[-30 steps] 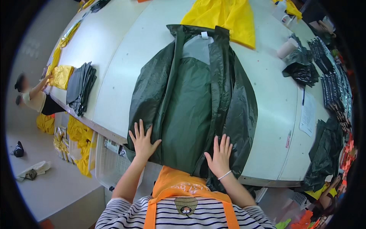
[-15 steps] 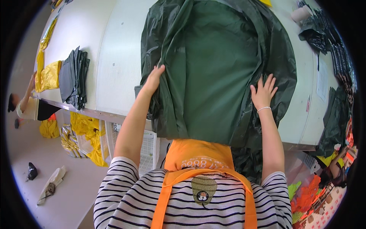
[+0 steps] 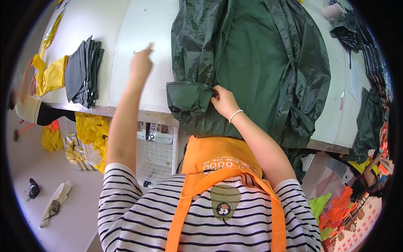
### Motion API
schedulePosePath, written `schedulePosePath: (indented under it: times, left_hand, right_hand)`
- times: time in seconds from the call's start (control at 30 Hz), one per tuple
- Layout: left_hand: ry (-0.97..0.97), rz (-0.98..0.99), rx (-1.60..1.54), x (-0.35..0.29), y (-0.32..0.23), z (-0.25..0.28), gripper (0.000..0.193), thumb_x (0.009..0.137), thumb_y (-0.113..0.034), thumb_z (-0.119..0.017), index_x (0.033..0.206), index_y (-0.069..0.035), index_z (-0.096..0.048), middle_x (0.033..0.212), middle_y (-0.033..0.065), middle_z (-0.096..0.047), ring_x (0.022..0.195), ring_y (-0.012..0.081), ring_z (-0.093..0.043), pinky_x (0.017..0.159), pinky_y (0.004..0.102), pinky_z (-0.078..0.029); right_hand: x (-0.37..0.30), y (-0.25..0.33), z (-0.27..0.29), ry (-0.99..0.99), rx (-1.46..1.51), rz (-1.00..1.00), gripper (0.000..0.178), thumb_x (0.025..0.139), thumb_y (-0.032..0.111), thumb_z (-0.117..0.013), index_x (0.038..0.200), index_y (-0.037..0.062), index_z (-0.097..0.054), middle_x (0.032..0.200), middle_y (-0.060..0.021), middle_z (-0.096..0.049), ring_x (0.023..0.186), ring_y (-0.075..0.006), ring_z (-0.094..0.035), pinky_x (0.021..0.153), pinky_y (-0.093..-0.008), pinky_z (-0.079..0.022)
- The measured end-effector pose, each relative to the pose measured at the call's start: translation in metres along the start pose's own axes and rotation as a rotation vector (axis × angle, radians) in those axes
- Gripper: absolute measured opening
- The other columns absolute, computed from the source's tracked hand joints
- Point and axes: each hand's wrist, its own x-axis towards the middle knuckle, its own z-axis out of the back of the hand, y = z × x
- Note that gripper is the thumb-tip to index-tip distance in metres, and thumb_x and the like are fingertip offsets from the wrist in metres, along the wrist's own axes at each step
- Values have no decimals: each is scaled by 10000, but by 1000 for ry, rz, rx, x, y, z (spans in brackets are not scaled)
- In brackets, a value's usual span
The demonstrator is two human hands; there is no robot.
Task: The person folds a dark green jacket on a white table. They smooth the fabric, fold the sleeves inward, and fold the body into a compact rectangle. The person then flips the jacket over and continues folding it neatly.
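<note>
A dark green raincoat (image 3: 256,71) lies spread on the white table before me, its two sides folded in lengthwise. On its near left part a sleeve end or flap (image 3: 189,94) is turned over. My right hand (image 3: 224,102) reaches across and pinches the inner edge of that flap between thumb and fingers. Off the raincoat to the left, my left hand (image 3: 141,63) hovers over the table, slightly blurred, one finger stretched out and nothing visible in it. A white beaded bracelet circles my right wrist.
The white table's (image 3: 138,25) near edge runs under the raincoat. A dark folded stack (image 3: 84,73) and yellow garments (image 3: 55,75) lie left, near another person. Dark packed garments (image 3: 367,54) line the right. Below stand a white basket (image 3: 155,157) and hanging yellow material (image 3: 93,132).
My left hand has left the raincoat, moving left and away. My right hand has crossed from the right side to the left flap, which is now folded over.
</note>
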Motion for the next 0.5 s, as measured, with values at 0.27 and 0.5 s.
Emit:
schedulePosePath:
  times: [0.27,0.5]
  left_hand:
    - [353,-64,44,-73,-119,-9,412,802,-344,-665,1073,-37,-625,946,193,-664,921,376,-631,799,435,-500]
    - [-371,51,532,-47,-23,78,285,800,-242,-662,1044,-96,-639,869,125,-677,856,304,-651,824,419,-462]
  right_hand:
    - [-13,-11,-25,-45,43,217,351,870,220,-554,1159,25,-595,1172,-196,-529,1097,-382,-504,969,-407,-421]
    - [-16,37,-15,-73,-398,-114,440,823,393,-663,1042,14,-618,1148,-182,-518,1089,-359,-510,917,-454,-440]
